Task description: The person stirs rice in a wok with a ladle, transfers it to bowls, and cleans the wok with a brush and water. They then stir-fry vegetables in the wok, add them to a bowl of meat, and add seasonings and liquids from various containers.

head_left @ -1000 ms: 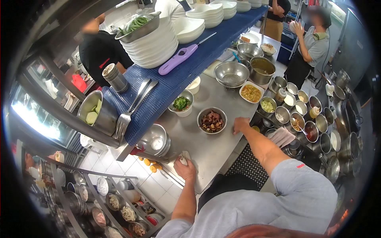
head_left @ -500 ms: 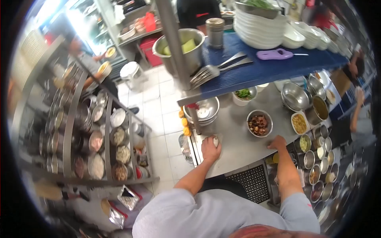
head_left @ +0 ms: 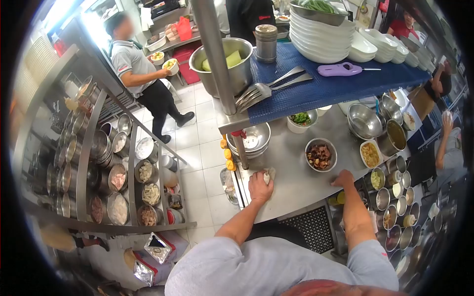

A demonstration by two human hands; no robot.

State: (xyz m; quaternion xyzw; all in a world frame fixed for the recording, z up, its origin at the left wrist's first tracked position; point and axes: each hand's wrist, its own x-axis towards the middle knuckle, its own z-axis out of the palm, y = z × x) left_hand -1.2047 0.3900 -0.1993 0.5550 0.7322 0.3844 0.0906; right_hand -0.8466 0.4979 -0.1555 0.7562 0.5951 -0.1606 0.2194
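Note:
My left hand (head_left: 259,186) presses on the steel counter (head_left: 289,190) near its left end, fingers closed around a bunched white cloth (head_left: 267,177). Part of the cloth is hidden under the palm. At the counter's front edge, further right, my right hand (head_left: 343,179) rests in a loose fist with nothing visible in it. Between and beyond the hands stands a steel bowl (head_left: 332,165) of dark brown chopped food. Behind it is a white tub (head_left: 296,128) holding chopped greens. A stack of steel bowls (head_left: 264,148) sits just beyond my left hand.
An overhead shelf (head_left: 335,89) carries a steel pot (head_left: 199,76), forks, a purple lighter (head_left: 340,70) and white bowls. Several ingredient containers (head_left: 382,199) stand at right. A rack (head_left: 86,163) of steel pots is at left. A co-worker (head_left: 136,64) holds two food bowls in the aisle.
The co-worker at left has moved right into the aisle and stands clearly in view with two bowls. My hands have stayed in nearly the same places.

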